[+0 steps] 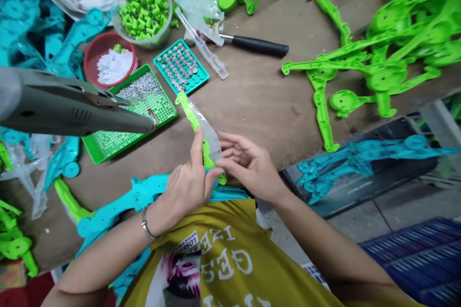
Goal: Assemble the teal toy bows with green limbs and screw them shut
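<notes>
My left hand (189, 183) is closed around the lower end of a green plastic toy part (196, 127) that points up and away from me. A clear plastic piece (209, 136) lies against that part. My right hand (248, 163) touches the clear piece from the right with fingers stretched and pinching its edge. A turquoise plastic part (140, 196) lies under my left wrist at the table edge.
A grey electric screwdriver (72, 105) hangs at the left over a green screw tray (133, 124). Behind stand a teal tray of round metal pieces (181, 66), a red bowl (110, 57), a bowl of green pieces (144, 12) and a black-handled tool (257, 45). Green parts (378, 67) pile at right.
</notes>
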`<state>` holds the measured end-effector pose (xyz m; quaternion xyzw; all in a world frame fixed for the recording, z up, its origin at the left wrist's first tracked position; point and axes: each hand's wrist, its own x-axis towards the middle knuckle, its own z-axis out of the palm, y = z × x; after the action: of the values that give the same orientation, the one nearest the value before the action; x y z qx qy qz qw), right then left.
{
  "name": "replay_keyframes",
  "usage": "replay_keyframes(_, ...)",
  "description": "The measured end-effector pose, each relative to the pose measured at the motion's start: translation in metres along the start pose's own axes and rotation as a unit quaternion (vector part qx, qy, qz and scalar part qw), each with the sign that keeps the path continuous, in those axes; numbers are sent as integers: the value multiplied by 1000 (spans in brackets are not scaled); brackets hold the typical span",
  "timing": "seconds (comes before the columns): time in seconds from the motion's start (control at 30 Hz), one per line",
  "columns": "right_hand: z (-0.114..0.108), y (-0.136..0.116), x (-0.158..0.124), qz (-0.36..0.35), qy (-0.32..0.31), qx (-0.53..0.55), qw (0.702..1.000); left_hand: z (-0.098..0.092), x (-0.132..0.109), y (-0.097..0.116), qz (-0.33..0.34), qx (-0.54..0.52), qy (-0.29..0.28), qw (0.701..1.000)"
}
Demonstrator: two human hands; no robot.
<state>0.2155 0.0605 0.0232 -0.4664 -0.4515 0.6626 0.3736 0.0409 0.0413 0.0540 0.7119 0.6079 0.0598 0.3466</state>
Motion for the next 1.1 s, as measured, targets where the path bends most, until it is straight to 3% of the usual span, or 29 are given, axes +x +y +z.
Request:
replay_keyframes(0.17,-20,-11,-14,-126,-18,-215,968,-6,-6,3,-2,12,-9,1000)
replay_keyframes(0.27,-23,-13,-13,-166,-49,-256,951,-7,-3,4,5,20,-13,1000)
replay_keyframes(0.43,-28,-15,2,-166,-69,-275,944,-5,11,0,-40,70,-37,996)
replay_keyframes(0.53,-46,-27,29,-200,9,-336,920,-7,21,-3,-60,95,-33,993)
replay_keyframes(0.67,-79,-49,95,-244,134,-437,855,-10,28,-5,-63,87,-8,994)
replay_keyframes(0.77,-88,-59,146,-259,140,-474,830,-11,30,-5,-67,81,-7,994)
replay_keyframes(0.83,-77,-66,168,-271,130,-485,821,-12,30,-5,-66,81,-14,994)
replay_keyframes(0.93,-33,-79,179,-300,74,-482,820,-13,31,-4,-58,75,-26,995)
replay_keyframes(1.0,5,-85,180,-312,-16,-478,821,-14,31,-4,-60,73,-31,995)
replay_keyframes(1.1,58,-85,190,-300,-149,-498,800,-15,31,-2,-72,75,-34,994)
